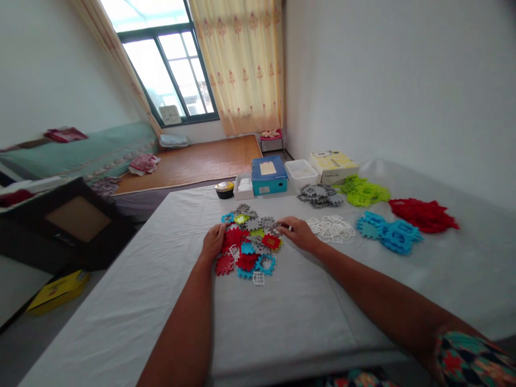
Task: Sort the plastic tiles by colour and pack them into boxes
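A mixed heap of flat, toothed plastic building pieces (236, 235) in red, blue, grey, lime and white lies between my hands on the table. My left hand (213, 242) rests at the heap's left edge with curled fingers against the red pieces; what they hold, if anything, is hidden. On the opposite side, my right hand (299, 234) has its thumb and fingers closed on the edge of a grey toothed piece (276, 228). A small white grid piece (258, 278) lies at the heap's near end.
Sorted piles lie to the right: grey pieces (320, 195), lime pieces (365, 192), white pieces (331, 229), blue pieces (389, 232) and red pieces (423, 215). Behind stand a blue box (269, 176), a clear tub (300, 174), a yellow-white box (334, 165) and a round black container (224, 190).
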Tool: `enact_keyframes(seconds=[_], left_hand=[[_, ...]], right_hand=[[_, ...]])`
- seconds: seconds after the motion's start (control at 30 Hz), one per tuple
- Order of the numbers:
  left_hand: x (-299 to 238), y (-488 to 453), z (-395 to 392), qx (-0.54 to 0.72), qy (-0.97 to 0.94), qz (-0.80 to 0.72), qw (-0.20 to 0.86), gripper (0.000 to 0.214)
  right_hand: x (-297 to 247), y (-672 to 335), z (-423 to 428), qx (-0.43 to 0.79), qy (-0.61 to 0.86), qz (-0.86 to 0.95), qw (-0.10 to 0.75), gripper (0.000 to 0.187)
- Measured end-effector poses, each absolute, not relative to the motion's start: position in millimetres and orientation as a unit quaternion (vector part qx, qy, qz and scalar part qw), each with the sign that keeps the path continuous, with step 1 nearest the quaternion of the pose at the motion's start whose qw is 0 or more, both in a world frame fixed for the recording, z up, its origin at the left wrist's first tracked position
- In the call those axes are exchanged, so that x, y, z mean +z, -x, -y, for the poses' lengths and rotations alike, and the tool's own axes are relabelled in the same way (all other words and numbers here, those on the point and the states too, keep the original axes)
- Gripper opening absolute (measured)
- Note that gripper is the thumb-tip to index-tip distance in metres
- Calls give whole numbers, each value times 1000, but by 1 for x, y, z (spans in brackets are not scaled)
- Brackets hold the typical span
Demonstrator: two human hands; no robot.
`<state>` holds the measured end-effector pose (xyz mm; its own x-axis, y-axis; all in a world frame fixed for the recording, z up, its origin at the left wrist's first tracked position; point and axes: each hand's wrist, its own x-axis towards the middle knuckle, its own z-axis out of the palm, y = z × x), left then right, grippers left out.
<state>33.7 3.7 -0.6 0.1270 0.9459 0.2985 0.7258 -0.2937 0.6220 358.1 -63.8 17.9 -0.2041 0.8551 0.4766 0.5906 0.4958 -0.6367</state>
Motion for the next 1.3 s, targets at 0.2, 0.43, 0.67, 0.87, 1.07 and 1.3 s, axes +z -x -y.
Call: enact_keyframes(seconds=[0.2,0.43,0.67,0.87,1.07,1.3], left_hand=[[0,-35,-3,333,-735,-568,163,51],[5,-36,0,326,-734,-572,169,50],[2,-36,-2,330,-732,-571,170,49],[0,-37,-2,335,-730,-572,168,47],[-2,-37,-2,333,-730,-573,165,48],[1,-38,0,329,-736,-569,161,47]], right_hand=[[20,-435,34,102,629,613,466,26],[13,-459,13,160,648,538,514,32],[17,-446,23,11,613,623,485,32],[17,-385,48,94,520,740,416,26],[12,-337,72,158,422,850,272,52],[9,-349,74,233,473,796,298,34]])
